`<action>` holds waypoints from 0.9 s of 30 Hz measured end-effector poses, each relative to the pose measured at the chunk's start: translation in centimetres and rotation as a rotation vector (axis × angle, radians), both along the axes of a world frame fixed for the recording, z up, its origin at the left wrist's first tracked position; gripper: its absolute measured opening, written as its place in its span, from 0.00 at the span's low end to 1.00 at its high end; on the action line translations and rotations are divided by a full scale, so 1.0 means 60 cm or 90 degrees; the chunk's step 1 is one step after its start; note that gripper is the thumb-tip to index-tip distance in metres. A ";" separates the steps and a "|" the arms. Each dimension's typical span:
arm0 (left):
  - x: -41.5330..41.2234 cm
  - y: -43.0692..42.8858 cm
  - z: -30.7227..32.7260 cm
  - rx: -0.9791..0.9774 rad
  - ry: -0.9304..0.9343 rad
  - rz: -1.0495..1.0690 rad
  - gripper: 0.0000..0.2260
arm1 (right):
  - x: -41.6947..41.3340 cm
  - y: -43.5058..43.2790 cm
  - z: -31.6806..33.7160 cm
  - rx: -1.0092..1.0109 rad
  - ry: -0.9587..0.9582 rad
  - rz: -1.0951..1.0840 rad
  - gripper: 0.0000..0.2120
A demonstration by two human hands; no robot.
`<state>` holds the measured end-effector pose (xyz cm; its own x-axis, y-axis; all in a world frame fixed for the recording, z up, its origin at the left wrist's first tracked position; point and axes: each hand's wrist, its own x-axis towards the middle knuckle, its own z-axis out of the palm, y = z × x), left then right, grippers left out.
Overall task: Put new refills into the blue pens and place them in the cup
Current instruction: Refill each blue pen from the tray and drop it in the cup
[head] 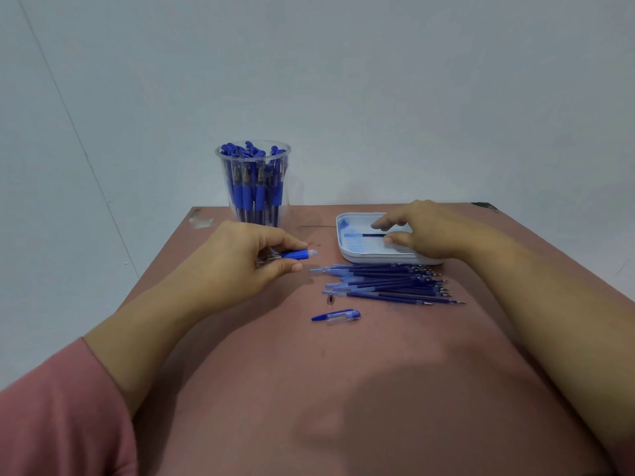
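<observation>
My left hand (237, 259) grips an open pen barrel (297, 254) with a blue grip, its mouth pointing right. My right hand (433, 231) hovers over a white tray (343, 250), fingers relaxed and spread just above the right end of a single refill (364, 235) lying in it. A pile of several blue refills (388, 283) lies in front of the tray. A small metal tip piece (329, 299) and a blue-clipped clear pen cap (338, 317) lie nearer to me. A clear cup (223, 201) at the back holds several blue pens (256, 180).
The reddish-brown table (343, 389) stands against a pale wall. Its left edge runs close to my left hand and the cup. A pink sleeve (51, 417) shows at the lower left.
</observation>
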<state>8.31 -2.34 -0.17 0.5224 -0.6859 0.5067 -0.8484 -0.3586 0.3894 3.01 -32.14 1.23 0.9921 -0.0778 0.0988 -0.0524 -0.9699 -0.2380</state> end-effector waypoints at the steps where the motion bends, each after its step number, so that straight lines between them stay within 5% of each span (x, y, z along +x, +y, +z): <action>1: 0.000 0.000 0.000 0.002 0.000 -0.001 0.11 | 0.000 -0.001 -0.002 0.006 0.007 -0.008 0.16; 27: 0.002 -0.009 -0.012 0.051 0.032 0.032 0.10 | 0.016 -0.015 -0.012 0.052 -0.008 -0.023 0.02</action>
